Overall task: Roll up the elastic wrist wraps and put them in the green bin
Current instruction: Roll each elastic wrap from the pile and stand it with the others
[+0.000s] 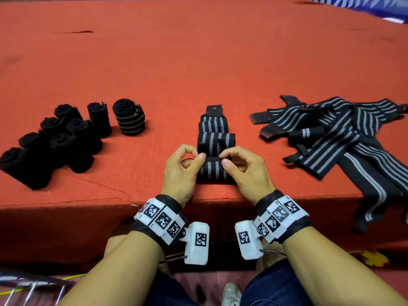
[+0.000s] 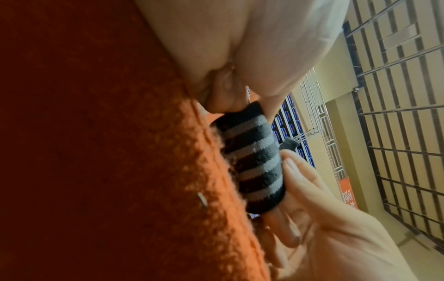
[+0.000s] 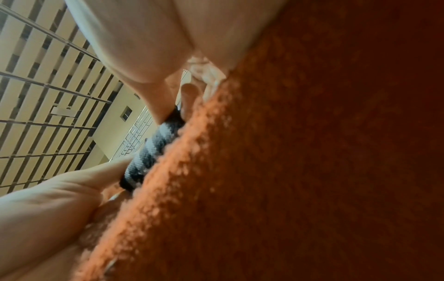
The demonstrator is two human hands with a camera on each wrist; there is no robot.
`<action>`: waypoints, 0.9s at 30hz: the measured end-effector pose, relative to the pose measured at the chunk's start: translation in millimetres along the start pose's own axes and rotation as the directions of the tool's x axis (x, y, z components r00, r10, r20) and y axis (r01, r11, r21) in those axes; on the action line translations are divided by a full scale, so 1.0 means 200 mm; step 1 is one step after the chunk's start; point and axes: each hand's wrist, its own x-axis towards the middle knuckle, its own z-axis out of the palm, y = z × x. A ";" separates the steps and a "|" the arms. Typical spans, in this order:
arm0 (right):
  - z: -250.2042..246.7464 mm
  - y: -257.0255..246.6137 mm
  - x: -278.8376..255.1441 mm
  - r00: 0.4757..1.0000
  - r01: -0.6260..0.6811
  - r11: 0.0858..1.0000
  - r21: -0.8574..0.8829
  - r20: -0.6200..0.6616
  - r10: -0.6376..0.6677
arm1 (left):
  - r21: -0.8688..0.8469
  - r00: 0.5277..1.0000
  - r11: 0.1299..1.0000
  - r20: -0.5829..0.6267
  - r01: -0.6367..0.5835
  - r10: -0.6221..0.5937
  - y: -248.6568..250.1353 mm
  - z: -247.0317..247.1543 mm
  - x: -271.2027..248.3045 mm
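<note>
Both hands work at the near edge of the desk [image 1: 198, 51], which is covered in red-orange felt. Left hand [image 1: 181, 171] and right hand [image 1: 247, 171] each pinch, between thumb and curled forefinger, an end of the small roll started at the near end of a striped wrist wrap [image 1: 213, 138]. That black wrap with grey stripes lies flat on the desk straight ahead of the person, its dark fastening tab at the far end. In the left wrist view the rolled end [image 2: 252, 161] rests on the felt with fingers of both hands touching it. To the left stands a cluster of finished rolls [image 1: 55, 140], mostly black, one striped roll [image 1: 129, 118] at its right end. To the right lies a loose pile of unrolled wraps [image 1: 344, 138], some trailing over the desk's front edge.
</note>
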 end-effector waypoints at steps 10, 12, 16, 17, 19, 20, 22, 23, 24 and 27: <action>0.00 0.01 0.00 0.984 -0.156 0.986 -0.059 0.079 0.160 | -0.117 0.993 0.991 -0.087 0.067 -0.077 -0.03 -0.01 0.02; 0.00 0.01 0.00 0.985 -0.137 0.982 -0.129 0.088 0.149 | -0.138 0.992 0.988 -0.095 0.075 -0.089 -0.04 -0.01 0.03; 0.01 0.00 0.00 0.985 -0.123 0.963 -0.242 0.091 0.148 | -0.120 0.994 0.991 -0.087 0.056 -0.067 -0.03 -0.01 0.02; 0.02 0.00 0.00 0.987 -0.108 0.960 -0.258 0.091 0.135 | -0.102 0.995 0.994 -0.081 0.049 -0.058 -0.03 -0.01 0.02; 0.02 0.00 0.00 0.989 -0.090 0.961 -0.263 0.090 0.117 | -0.044 0.997 0.999 -0.076 0.017 -0.021 -0.02 -0.01 0.01; 0.02 0.00 0.00 0.990 -0.088 0.963 -0.253 0.084 0.112 | 0.003 0.998 1.000 -0.069 -0.006 0.006 -0.02 -0.01 0.01; 0.01 0.01 0.00 0.991 -0.093 0.972 -0.216 0.072 0.110 | 0.068 0.999 0.997 -0.023 -0.037 0.039 -0.01 -0.02 0.01; 0.01 0.01 0.00 0.992 -0.092 0.976 -0.196 0.070 0.107 | 0.074 0.999 0.996 0.002 -0.044 0.044 -0.01 -0.03 0.01; 0.00 0.01 0.00 0.992 -0.091 0.979 -0.181 0.066 0.104 | 0.074 0.998 0.996 0.028 -0.052 0.050 -0.02 -0.03 0.00; 0.00 0.02 0.01 0.996 -0.083 0.986 -0.148 0.034 0.088 | 0.074 0.994 0.993 0.079 -0.087 0.081 -0.01 -0.02 0.00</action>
